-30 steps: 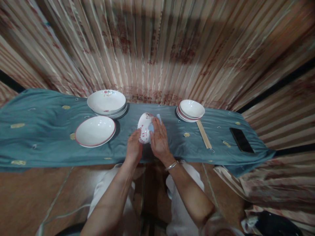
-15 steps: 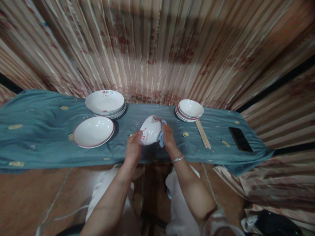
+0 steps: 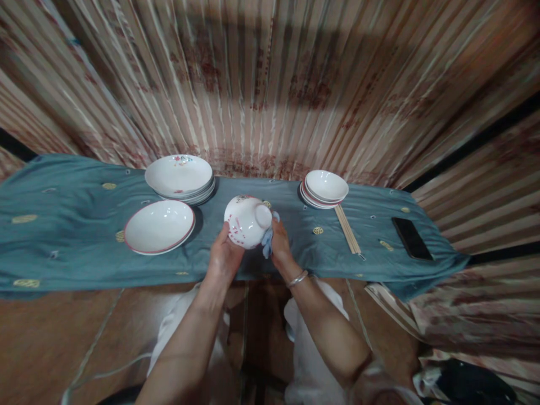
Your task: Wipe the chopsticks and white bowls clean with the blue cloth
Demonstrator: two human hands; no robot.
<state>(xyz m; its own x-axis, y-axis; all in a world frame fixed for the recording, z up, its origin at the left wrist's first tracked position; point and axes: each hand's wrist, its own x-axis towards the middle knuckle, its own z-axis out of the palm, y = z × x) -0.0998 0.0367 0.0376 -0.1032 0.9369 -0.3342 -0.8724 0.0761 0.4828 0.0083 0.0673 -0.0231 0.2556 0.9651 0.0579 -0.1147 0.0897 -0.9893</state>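
Observation:
A white bowl (image 3: 242, 222) with red and dark printed patterns is held above the table, tipped so its foot ring points to the right. My left hand (image 3: 223, 254) is closed on the bowl's lower left rim. In my right hand (image 3: 282, 242) is a bunched light-blue cloth (image 3: 267, 243), beside the bowl's foot. The right fingers are partly hidden behind the cloth and bowl. On the table to the left of my left hand lies a shallow red-rimmed dish (image 3: 160, 226).
Behind that dish is a stack of large plates (image 3: 181, 175). Small stacked bowls (image 3: 325, 187) stand at the back right, with chopsticks (image 3: 347, 229) in front. A black phone (image 3: 412, 238) lies near the right end of the blue-green tablecloth (image 3: 84, 225). A curtain (image 3: 261, 84) hangs behind.
The bowl has turned, so its foot ring now shows on the right. Both hands have shifted a little to the left with the bowl and cloth.

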